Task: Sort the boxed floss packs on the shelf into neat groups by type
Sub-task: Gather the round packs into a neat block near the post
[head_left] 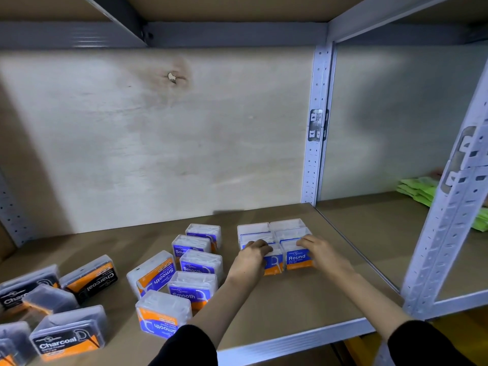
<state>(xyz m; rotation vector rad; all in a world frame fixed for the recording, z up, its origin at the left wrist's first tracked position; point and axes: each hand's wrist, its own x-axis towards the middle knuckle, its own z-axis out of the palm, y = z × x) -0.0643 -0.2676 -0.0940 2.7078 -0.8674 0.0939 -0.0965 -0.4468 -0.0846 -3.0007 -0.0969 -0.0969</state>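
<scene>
Ok, both hands on the Round packs (297, 257) near shelf (303, 307) back-right corner: L hand (253, 256) gripping front-left box, R hand (320, 250) gripping front-right box. Smooth packs (192, 270) mid-shelf, Charcoal packs (66, 336) front-left.

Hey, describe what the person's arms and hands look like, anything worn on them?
Both hands are bare: no gloves, rings or watch show on the left hand or the right hand. The forearms are bare too. Black sleeves cover both arms from about the elbow up.

Boxes read "Charcoal" (68, 339), "Smooth" (191, 290) and "Round" (297, 256).
</scene>
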